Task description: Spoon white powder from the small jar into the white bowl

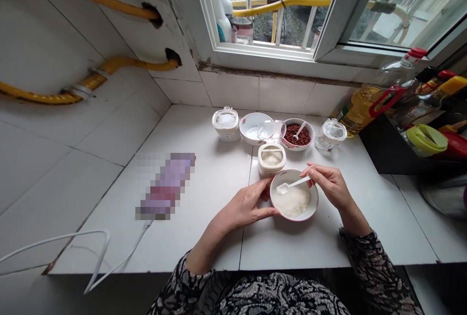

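A white bowl (313, 208) with white grains in it stands on the counter in front of me. My left hand (251, 204) grips its left side, thumb at the near edge and fingers round the far side. Between the fingertips of my right hand (328, 182) is a small white spoon (295, 184), held over the bowl with its head above the grains. The spoon's head looks whitish; whether it carries grains I cannot tell. Just behind the bowl sits a cream seasoning jar (271, 166), its lid raised and pale grains inside.
Behind stand a lidded white jar (229, 134), a white bowl (251, 135), a bowl of reddish-brown grains (298, 145) with a spoon, and a clear jar (324, 145). An oil bottle (365, 103) and a dark rack (383, 152) are right. A blurred phone-like object (170, 183) with a cable (136, 244) lies left.
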`<state>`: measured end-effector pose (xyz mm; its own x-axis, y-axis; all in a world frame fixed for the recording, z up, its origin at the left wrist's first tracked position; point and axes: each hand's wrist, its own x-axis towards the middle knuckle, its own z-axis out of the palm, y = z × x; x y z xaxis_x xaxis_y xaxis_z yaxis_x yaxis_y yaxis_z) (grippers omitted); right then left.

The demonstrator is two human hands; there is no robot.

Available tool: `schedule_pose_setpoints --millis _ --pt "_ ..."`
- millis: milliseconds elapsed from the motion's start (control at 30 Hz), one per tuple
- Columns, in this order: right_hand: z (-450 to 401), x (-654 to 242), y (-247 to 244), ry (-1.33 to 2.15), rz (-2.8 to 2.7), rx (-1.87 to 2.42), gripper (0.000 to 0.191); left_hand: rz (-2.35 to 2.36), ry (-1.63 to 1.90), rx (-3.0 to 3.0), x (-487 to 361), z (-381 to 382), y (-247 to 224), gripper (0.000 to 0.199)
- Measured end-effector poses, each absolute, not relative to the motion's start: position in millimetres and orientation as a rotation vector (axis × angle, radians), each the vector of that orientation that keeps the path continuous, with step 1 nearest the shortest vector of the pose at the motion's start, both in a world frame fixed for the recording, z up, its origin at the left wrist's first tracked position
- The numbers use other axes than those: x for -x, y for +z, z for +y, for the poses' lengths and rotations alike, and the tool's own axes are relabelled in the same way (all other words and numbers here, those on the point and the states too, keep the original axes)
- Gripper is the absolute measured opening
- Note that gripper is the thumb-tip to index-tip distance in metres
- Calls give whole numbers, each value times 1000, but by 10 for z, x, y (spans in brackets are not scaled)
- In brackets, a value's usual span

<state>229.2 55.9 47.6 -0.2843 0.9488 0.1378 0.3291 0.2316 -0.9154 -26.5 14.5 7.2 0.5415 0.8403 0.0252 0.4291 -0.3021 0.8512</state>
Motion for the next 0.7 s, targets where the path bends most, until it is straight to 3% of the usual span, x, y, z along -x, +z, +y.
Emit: schedule_pose_setpoints --millis 267,367,567,700 --pt "632 -2219 511 1059 -1558 1188 50 1035 630 -1950 261 141 82 71" --pt "638 -2144 567 769 -1590 1218 45 1032 629 -1944 260 139 90 72" --pt "647 -1974 608 -183 -1880 965 23 1022 640 -1928 248 140 86 73" --pt "635 -1926 600 -444 -2088 851 18 1020 653 -1925 243 144 84 72"
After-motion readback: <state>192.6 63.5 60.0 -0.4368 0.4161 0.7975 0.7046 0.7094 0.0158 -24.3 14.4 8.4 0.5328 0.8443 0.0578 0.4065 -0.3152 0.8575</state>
